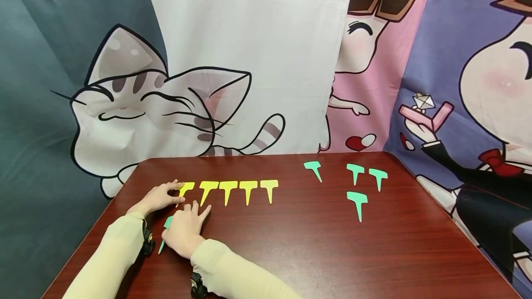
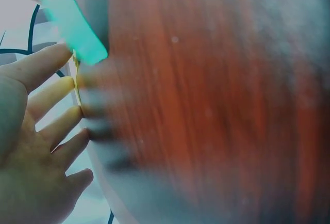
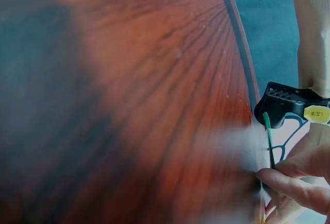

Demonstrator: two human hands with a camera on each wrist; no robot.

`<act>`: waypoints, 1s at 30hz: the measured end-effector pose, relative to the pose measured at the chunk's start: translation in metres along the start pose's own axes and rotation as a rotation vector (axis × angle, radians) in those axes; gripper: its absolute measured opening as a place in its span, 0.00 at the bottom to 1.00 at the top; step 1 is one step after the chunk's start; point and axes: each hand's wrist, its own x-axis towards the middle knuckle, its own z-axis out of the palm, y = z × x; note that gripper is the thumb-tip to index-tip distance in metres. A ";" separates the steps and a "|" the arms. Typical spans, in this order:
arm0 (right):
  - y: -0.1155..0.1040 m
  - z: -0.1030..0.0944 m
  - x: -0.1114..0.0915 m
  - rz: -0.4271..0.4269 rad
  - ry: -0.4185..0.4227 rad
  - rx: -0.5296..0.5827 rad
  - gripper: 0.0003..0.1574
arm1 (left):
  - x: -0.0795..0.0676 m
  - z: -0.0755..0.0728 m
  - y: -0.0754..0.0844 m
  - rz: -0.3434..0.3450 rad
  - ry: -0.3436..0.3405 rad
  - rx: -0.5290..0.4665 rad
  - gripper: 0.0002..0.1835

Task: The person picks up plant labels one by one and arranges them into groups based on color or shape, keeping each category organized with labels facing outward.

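Observation:
Five-odd yellow T-shaped plant labels lie in a row, so several in all; the leftmost yellow plant label [image 1: 186, 188] is under my left hand [image 1: 160, 198]. In the left wrist view the fingers [image 2: 55, 97] are spread and fairly straight, their tips at the thin yellow edge. My right hand [image 1: 185, 230] pinches a green T-shaped plant label [image 1: 161, 247], partly hidden behind the hand. That same green label [image 2: 77, 25] looms close in the left wrist view. It also shows edge-on as a thin green strip [image 3: 269, 136] by the right fingers [image 3: 289, 185].
Several green plant labels lie at the table's right, among them a near one [image 1: 358, 204] and a back one [image 1: 313, 168]. The brown wooden table [image 1: 282, 253] ends at a cartoon-printed curtain [image 1: 257, 36]. A dark wrist camera [image 3: 281, 104] sits on the left wrist.

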 end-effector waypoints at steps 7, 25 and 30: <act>-0.001 0.001 0.000 0.015 -0.021 -0.022 0.17 | -0.001 0.001 -0.001 0.007 0.005 0.012 0.37; 0.023 -0.009 0.001 -0.137 0.056 0.068 0.16 | 0.001 0.001 -0.002 -0.006 0.007 0.004 0.37; 0.038 -0.015 0.003 -0.193 0.007 0.125 0.08 | 0.002 0.001 -0.003 -0.005 0.008 0.005 0.37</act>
